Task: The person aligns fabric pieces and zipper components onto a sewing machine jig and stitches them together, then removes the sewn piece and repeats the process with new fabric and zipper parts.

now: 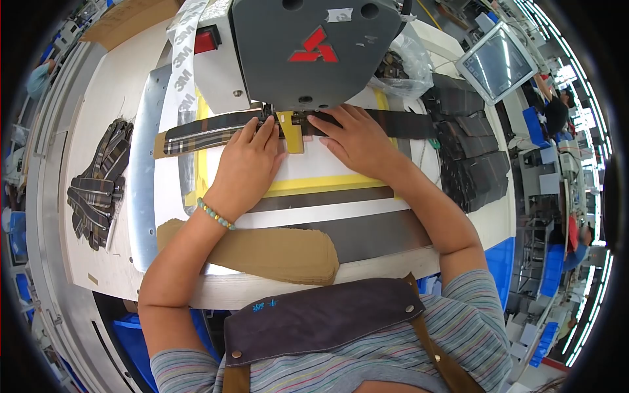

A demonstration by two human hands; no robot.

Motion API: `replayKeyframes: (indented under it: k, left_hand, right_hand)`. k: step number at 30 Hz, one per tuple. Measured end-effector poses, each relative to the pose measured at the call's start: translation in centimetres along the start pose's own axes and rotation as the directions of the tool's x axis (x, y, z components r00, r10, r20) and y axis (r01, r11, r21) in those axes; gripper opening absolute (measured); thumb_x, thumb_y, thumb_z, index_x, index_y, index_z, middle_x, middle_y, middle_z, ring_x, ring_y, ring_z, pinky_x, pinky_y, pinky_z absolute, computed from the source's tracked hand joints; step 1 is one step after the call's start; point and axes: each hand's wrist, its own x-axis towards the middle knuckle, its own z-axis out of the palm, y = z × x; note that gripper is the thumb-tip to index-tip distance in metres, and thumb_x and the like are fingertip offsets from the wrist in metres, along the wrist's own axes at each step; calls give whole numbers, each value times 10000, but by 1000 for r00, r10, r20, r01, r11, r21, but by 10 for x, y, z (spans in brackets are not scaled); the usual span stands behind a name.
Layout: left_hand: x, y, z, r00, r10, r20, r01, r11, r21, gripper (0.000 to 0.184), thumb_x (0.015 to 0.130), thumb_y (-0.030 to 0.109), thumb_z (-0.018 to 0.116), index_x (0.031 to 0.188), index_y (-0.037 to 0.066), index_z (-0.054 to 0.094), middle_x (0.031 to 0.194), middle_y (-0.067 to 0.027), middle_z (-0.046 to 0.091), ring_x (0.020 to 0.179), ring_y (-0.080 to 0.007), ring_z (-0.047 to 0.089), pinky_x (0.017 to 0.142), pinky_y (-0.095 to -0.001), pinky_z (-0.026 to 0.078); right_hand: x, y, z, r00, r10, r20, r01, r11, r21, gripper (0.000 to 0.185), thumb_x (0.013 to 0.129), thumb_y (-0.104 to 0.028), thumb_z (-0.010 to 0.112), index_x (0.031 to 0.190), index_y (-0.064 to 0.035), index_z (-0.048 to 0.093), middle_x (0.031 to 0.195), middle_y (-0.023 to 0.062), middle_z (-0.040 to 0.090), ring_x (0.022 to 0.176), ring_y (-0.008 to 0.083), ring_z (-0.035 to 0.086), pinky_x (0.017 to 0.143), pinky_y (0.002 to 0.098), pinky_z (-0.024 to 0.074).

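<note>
A long dark plaid fabric strip [209,131] lies crosswise under the grey head of a sewing machine [308,46]. My left hand [246,160] rests on the strip left of the needle area, fingers stretched out and pressing down. On the other side, my right hand [357,141] lies with spread fingers on the right part of the strip [403,124]. Between my hands stands a yellow metal guide [292,134], close to the fingertips of both. The needle itself is hidden behind the machine head and my fingers.
Bundled plaid strips [99,187] lie on the left of the table, and stacked dark fabric pieces [468,141] on the right. A brown cardboard piece [268,254] sits near the front edge. A tablet screen [496,63] stands at the back right, beside a clear plastic bag [413,65].
</note>
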Motion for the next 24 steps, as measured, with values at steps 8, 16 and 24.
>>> replayKeyframes:
  k: [8, 16, 24]
  left_hand:
    - [-1, 0, 2, 1000, -2, 0, 2, 1000, 24, 491, 988, 247, 673, 1352, -77, 612, 1473, -196, 589, 1333, -389, 554, 1110, -449, 473]
    - [0, 0, 2, 1000, -9, 22, 9, 999, 36, 500, 996, 257, 662, 1369, -71, 604, 1498, -196, 570, 1351, -393, 538, 1127, -456, 457]
    - [-1, -1, 3, 1000, -7, 22, 6, 1000, 27, 509, 995, 258, 661, 1375, -75, 599, 1502, -201, 565, 1357, -397, 531, 1136, -457, 449]
  right_hand:
    - [0, 2, 1, 1000, 15, 2, -15, 1000, 25, 408, 972, -226, 680, 1356, -92, 647, 1377, 126, 574, 1308, 321, 547, 1096, 459, 459]
    - [1, 2, 3, 999, 31, -10, -31, 999, 44, 411, 971, -219, 681, 1361, -96, 642, 1380, 129, 571, 1308, 330, 549, 1102, 467, 455]
    - [0, 4, 3, 999, 40, -2, -40, 998, 53, 414, 975, -219, 679, 1369, -98, 639, 1394, 137, 563, 1311, 341, 549, 1106, 470, 456]
